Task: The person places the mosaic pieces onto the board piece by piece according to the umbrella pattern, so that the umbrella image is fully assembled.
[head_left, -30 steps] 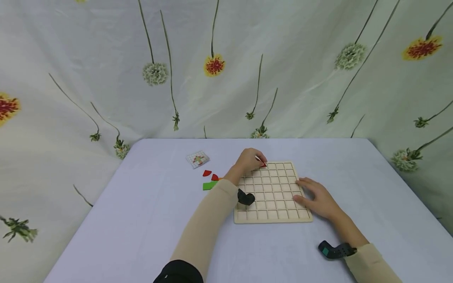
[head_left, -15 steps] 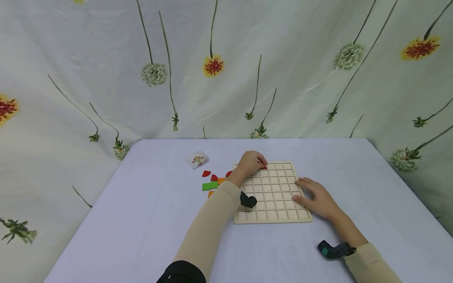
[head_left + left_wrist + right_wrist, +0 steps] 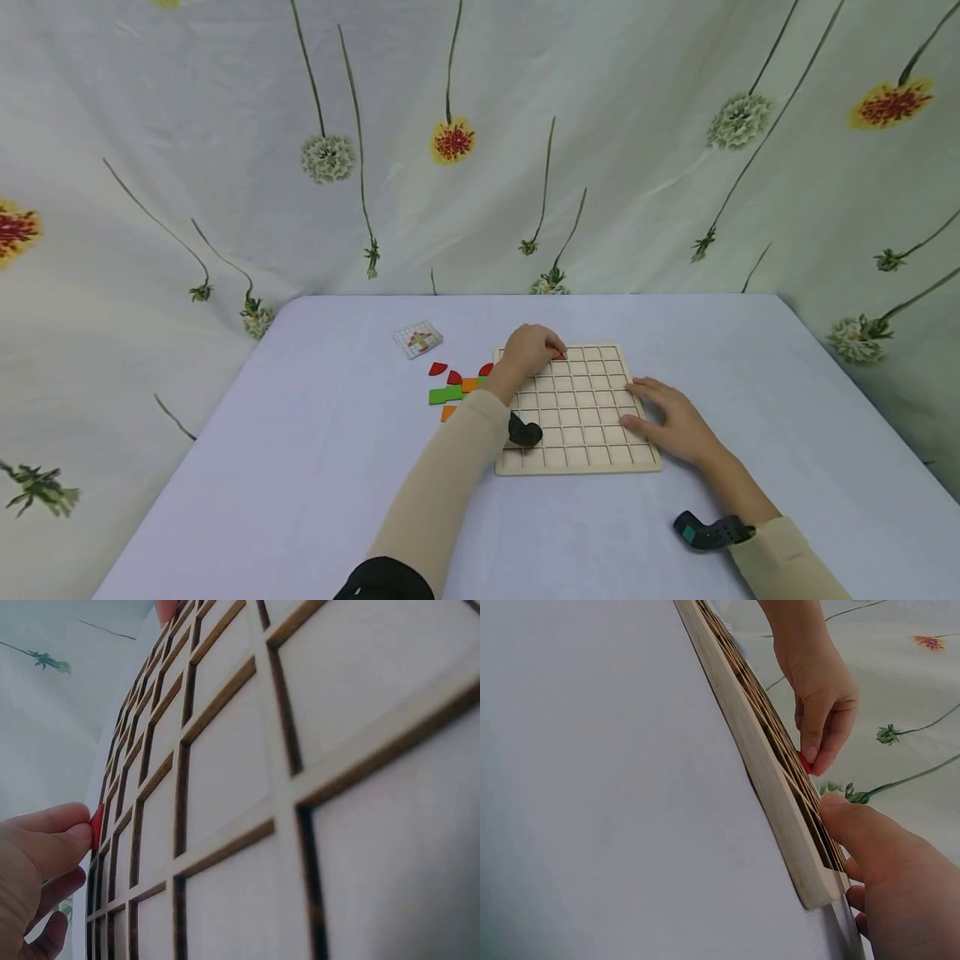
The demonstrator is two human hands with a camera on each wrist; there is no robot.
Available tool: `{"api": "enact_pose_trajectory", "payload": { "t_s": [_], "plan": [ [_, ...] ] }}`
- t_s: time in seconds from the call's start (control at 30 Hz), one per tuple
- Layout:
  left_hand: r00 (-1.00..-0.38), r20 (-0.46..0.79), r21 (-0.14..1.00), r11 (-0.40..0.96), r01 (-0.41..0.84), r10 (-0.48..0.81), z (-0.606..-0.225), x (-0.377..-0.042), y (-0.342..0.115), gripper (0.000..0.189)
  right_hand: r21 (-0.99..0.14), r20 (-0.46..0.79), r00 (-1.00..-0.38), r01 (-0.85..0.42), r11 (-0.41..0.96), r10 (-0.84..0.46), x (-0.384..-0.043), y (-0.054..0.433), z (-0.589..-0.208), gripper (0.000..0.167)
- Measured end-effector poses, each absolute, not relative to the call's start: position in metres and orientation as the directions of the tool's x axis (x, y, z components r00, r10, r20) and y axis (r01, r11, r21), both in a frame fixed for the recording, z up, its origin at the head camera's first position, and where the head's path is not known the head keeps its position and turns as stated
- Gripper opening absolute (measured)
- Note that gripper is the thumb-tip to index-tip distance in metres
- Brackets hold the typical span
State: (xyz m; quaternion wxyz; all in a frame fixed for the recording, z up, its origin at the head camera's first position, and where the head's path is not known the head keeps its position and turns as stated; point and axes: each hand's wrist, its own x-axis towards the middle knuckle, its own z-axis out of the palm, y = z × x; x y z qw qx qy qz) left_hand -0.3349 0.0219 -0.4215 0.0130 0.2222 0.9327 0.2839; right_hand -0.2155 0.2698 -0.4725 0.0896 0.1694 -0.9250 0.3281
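My left hand [image 3: 529, 348] reaches over the far part of a wooden grid board [image 3: 573, 417]. Its thumb and fingertips pinch a small red piece [image 3: 97, 826], mostly covered by the fingers, close to the board's far grid lines. In the right wrist view that red piece [image 3: 805, 763] peeks out below the left fingertips. At the board's right side rests my right hand [image 3: 671, 419], thumb over the rim and the other fingers along the outer edge, thumb and index finger spread apart.
Left of the board lie red quarter-round pieces [image 3: 438, 367], green pieces [image 3: 446, 395] and orange pieces [image 3: 470, 385], some partly behind the left forearm. A printed pattern card [image 3: 418, 339] lies farther back. A flowered cloth [image 3: 480, 208] hangs behind the table.
The left hand has moved slightly toward me with the red piece, lower over the board's far rows. More loose pieces show beside the forearm. The right hand has stayed in place.
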Motion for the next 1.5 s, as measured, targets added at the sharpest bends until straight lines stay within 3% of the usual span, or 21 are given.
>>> {"api": "enact_pose_trajectory", "payload": {
  "t_s": [0.33,0.9,1.5],
  "plan": [
    [-0.874,0.177,0.445,0.755,0.481,0.452,-0.43,-0.339,0.019,0.014,-0.57,0.277,-0.927,-0.371,0.733,-0.253,-0.216,0.268,-0.472,0.058],
    [-0.849,0.259,0.453,0.718,0.528,0.461,-0.432,-0.343,-0.002,0.013,-0.563,0.27,-0.932,-0.357,0.745,-0.243,-0.215,0.267,-0.472,0.059],
    [-0.875,0.252,0.494,0.722,0.484,0.414,-0.427,-0.323,-0.046,0.014,-0.569,0.238,-0.945,-0.323,0.756,-0.225,-0.213,0.268,-0.471,0.06]
  ]
}}
